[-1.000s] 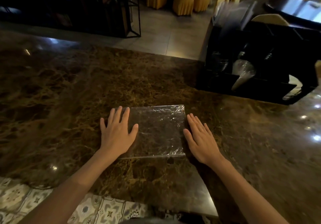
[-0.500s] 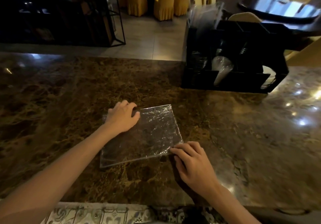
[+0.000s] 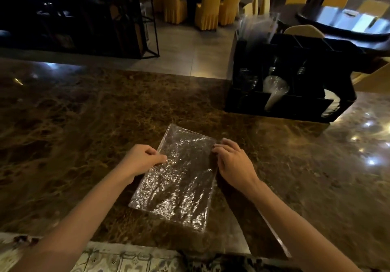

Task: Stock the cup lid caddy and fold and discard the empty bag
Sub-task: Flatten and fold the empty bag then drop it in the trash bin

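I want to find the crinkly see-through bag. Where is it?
The bag lies flat on the marble counter, near its front edge, between the left hand and right hand.

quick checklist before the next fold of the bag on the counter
1. Clear plastic bag lies flat on the marble counter: ok.
2. Left hand pinches the bag's left edge: ok.
3. Right hand grips the right edge: cannot tell, fingers curl at the edge but contact is unclear.
4. Bag empty: ok, nothing shows through it.
5. Counter around the bag free for folding: ok, black caddy stands apart at the far right.
6. Bin for discarding in view: not ok.
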Motion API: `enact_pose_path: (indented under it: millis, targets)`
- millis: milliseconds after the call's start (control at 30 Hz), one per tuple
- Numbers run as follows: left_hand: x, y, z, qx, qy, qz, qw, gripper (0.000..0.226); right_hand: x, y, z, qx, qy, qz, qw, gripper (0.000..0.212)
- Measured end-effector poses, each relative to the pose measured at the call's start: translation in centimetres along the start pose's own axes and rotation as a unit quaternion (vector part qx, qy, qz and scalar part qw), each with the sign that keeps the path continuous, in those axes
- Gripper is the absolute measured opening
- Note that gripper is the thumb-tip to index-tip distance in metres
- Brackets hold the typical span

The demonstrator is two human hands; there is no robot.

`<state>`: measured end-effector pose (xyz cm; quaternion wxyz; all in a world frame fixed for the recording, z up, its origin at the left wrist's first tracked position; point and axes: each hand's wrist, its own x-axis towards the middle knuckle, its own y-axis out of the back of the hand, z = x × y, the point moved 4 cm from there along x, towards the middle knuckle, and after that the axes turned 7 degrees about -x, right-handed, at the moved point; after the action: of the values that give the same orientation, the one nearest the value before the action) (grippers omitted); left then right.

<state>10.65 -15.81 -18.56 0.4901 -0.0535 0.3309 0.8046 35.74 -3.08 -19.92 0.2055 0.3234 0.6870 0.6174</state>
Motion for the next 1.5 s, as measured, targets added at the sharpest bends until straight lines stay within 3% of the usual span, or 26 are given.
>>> enact_pose_path:
  millis: [167,300,433,533,600,700,833,967,1500]
  targets:
    - [-1.4,-0.7,-0.8,-0.108,0.022,-0.064,0.992,0.033,1.9,0.3,-0.1,0.069,0.0,-0.009,0.998,0.037]
    - [-1.6,-1.0,-1.8,-0.15,0.016,-0.075,0.986,0.03,-0.5,0.7,0.2,0.22,-0.084,-0.001,0.972,0.043]
    - [-1.7,-1.0,-2.4,-0.199,0.0,-0.079,0.977,0.025,-4.1,-0.3,0.5,0.431,-0.176,-0.006,0.885,0.072]
    - [-2.1,-1.0,-2.3,-0.229,-0.023,-0.089,0.969,0.02,-5.6,-0.8,0.5,0.523,-0.221,-0.013,0.823,0.091]
    - [-2.3,-0.9,-2.2,-0.244,-0.034,-0.092,0.965,0.021,-5.6,-0.8,0.6,0.553,-0.233,-0.027,0.8,0.092]
    - [-2.3,-0.9,-1.9,-0.265,-0.052,-0.116,0.956,0.035,-5.0,-0.5,0.8,0.586,-0.224,-0.063,0.776,0.077]
    - [-2.1,-0.8,-1.8,-0.283,-0.068,-0.12,0.949,0.048,-4.4,0.1,0.8,0.61,-0.182,-0.092,0.766,0.038]
    - [-1.6,-0.3,-1.7,-0.273,-0.081,-0.126,0.95,0.032,-3.7,0.7,1.1,0.591,-0.16,-0.1,0.784,0.013]
    - [0.7,2.1,-3.0,-0.252,-0.075,-0.137,0.955,0.032,-1.4,2.1,0.8,0.585,-0.121,-0.098,0.796,0.02]
